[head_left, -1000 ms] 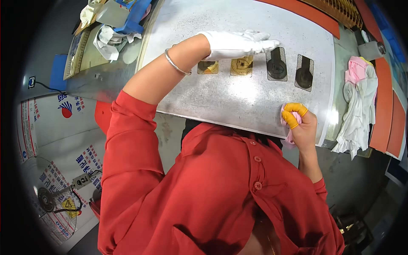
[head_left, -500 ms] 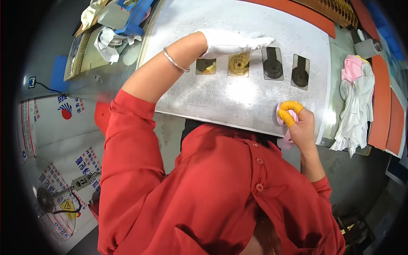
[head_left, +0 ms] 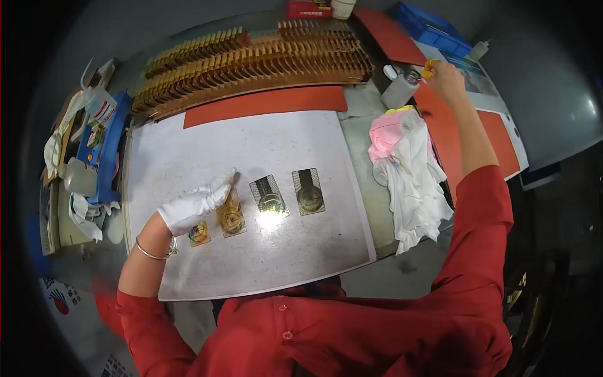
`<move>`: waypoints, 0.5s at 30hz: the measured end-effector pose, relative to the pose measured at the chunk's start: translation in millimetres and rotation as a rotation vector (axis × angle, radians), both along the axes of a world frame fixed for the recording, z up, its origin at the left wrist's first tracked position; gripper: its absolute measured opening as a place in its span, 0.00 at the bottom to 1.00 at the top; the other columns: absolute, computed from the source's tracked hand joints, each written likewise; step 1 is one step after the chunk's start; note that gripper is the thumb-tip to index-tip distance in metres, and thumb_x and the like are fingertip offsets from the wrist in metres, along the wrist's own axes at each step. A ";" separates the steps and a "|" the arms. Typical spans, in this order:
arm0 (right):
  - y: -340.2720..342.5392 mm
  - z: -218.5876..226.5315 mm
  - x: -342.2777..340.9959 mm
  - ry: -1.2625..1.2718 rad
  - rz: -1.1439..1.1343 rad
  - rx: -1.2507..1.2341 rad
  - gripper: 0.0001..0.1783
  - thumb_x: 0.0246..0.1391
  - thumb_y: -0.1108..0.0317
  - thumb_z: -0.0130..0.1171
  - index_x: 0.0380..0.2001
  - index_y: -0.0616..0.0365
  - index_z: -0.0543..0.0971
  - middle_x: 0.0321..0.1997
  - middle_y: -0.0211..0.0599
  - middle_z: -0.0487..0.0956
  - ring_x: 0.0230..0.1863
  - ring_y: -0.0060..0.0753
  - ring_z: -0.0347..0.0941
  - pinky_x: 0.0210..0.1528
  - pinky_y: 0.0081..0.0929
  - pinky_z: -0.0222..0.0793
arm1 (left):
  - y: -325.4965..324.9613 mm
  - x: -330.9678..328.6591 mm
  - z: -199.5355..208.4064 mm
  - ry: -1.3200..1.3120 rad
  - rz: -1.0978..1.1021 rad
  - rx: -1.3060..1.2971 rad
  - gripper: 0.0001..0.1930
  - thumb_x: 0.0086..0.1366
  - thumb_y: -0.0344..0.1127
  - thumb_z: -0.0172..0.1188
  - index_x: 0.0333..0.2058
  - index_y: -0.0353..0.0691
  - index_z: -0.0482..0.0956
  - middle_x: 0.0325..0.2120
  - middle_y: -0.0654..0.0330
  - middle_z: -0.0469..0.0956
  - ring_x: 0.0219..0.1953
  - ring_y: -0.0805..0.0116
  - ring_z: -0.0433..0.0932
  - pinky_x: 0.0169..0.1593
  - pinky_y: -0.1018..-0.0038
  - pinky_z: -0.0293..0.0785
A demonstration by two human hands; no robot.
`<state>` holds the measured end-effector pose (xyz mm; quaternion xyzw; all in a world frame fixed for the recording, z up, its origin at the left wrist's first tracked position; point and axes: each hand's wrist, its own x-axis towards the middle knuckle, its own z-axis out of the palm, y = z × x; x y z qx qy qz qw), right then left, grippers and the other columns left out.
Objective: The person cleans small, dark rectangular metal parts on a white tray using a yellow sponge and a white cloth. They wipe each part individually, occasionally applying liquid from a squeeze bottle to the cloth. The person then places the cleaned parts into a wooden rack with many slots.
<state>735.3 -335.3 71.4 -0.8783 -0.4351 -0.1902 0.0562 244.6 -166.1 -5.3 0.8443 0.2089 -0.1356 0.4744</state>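
Observation:
My left hand (head_left: pixel 196 206), in a white glove, is spread flat with its fingers stretched out over the white work sheet (head_left: pixel 301 251). Beneath and beside it lie gold metal plates, one (head_left: pixel 232 218) by the fingertips and a smaller visible one (head_left: pixel 200 234) partly under the palm. To their right lie two dark mesh-edged plates, the nearer one (head_left: pixel 270 197) and the farther right one (head_left: pixel 308 192). My right hand (head_left: pixel 446 81), yellow covers on its fingertips, is closed beside the metal top of a whitish bottle (head_left: pixel 399 91); what its fingers hold is hidden.
Rows of upright gold plates (head_left: pixel 251 69) stand along the back, behind an orange strip (head_left: pixel 267 105). White and pink cloths (head_left: pixel 408 163) are heaped at the right. A blue tray (head_left: pixel 110 163) with a bottle stands left, another blue bin (head_left: pixel 430 28) far right.
My right hand has moved from the near edge up to the bottle at the far right; the pink cloth it held no longer shows. The view has swung right and farther back.

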 end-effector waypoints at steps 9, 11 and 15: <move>28.5 -50.5 121.7 -0.051 0.143 -0.212 0.18 0.51 0.59 0.52 0.45 0.53 0.74 0.41 0.43 0.77 0.45 0.45 0.72 0.44 0.34 0.66 | 14.6 -14.5 4.3 -0.143 -0.069 -0.026 0.30 0.68 0.54 0.32 0.61 0.40 0.52 0.60 0.57 0.56 0.62 0.65 0.54 0.63 0.72 0.47; 31.3 -47.7 108.4 -0.089 0.110 -0.206 0.19 0.52 0.58 0.51 0.46 0.53 0.73 0.43 0.43 0.76 0.46 0.45 0.72 0.45 0.33 0.66 | 19.3 -26.3 -19.2 -0.151 -0.091 0.147 0.30 0.67 0.55 0.34 0.60 0.40 0.54 0.59 0.56 0.58 0.61 0.65 0.55 0.62 0.73 0.48; 12.9 -24.1 7.1 -0.019 0.137 -0.089 0.18 0.53 0.59 0.52 0.45 0.55 0.73 0.42 0.41 0.77 0.43 0.41 0.74 0.43 0.30 0.67 | 15.2 -27.5 -27.0 -0.025 0.093 0.083 0.32 0.64 0.57 0.39 0.60 0.42 0.55 0.57 0.52 0.59 0.59 0.60 0.57 0.61 0.72 0.51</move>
